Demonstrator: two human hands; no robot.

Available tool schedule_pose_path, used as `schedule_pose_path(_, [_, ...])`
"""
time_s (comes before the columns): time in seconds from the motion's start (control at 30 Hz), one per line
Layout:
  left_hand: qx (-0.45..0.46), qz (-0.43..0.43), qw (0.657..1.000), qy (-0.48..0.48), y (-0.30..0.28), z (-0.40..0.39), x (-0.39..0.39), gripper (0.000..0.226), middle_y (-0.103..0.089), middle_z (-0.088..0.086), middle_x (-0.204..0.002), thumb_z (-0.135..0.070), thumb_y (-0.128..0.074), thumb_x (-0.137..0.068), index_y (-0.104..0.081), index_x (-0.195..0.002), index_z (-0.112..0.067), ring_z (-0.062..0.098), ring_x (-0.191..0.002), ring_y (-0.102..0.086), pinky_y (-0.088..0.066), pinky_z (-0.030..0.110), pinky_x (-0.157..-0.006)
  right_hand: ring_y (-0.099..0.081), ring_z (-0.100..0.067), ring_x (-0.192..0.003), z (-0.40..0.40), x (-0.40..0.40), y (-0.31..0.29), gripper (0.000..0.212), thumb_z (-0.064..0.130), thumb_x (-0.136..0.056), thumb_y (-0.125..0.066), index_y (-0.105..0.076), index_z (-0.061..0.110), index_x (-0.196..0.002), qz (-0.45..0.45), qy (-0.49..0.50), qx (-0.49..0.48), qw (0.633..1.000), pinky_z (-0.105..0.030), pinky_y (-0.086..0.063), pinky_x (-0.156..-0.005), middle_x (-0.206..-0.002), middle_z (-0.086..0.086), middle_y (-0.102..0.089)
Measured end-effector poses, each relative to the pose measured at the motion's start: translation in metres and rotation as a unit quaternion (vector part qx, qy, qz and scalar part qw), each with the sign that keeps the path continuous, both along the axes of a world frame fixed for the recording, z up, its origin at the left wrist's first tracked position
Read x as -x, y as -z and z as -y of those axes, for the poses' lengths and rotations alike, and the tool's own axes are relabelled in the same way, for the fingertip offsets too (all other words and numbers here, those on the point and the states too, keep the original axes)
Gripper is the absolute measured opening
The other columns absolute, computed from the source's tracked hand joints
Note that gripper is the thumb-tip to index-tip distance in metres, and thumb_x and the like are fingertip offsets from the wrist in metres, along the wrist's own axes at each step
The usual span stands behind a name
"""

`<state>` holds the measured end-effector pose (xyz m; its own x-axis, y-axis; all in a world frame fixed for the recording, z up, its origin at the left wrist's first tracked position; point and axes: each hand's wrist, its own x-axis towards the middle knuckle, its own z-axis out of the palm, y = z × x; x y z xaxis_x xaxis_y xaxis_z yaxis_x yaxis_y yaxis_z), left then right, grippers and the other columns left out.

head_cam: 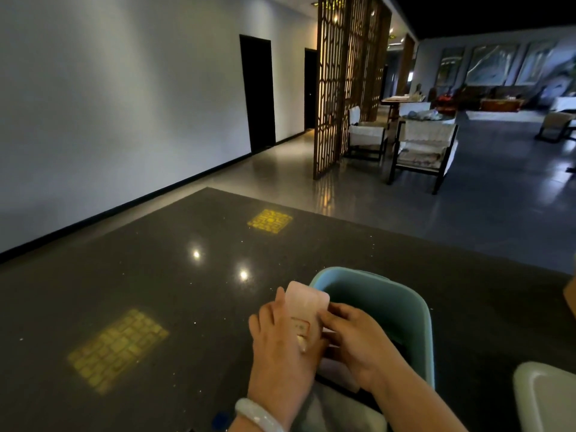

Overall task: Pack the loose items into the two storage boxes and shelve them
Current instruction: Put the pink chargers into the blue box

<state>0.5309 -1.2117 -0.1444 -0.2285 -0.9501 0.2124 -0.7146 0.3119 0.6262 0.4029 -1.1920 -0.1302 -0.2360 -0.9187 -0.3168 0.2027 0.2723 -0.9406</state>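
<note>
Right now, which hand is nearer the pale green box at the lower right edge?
Right. The right hand is over the blue box, closer to the pale green box; the left hand sits farther left.

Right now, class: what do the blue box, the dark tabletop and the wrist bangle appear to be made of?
Blue box: likely moulded plastic, with a smooth matte wall and rounded rim.
Tabletop: probably polished stone or composite; dark, speckled, mirroring lamps.
Bangle: perhaps jade or glass; pale, milky, glossy.

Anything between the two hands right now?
Yes, in the head view: a pale pink card-like packet, pinched by left hand and right hand, at the near-left rim of the blue box.
</note>
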Motion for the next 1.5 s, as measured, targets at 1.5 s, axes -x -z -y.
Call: schedule_pose_path(1.5, [-0.203,-0.065,0.974,0.076,0.041,0.035,-0.014,0.042,-0.046,-0.01,-0.146,-0.041,-0.031,-0.103,-0.028,-0.144,-0.049,0.01,-0.132,-0.043,-0.027,0.015,-0.103,-0.057,-0.01,-0.102,0.062,0.092,0.041,0.052,0.043,-0.073,-0.074,-0.055,0.029,-0.119,-0.502,-0.217,-0.013,0.837,-0.029,-0.045,-0.088,-0.108,0.012,-0.06])
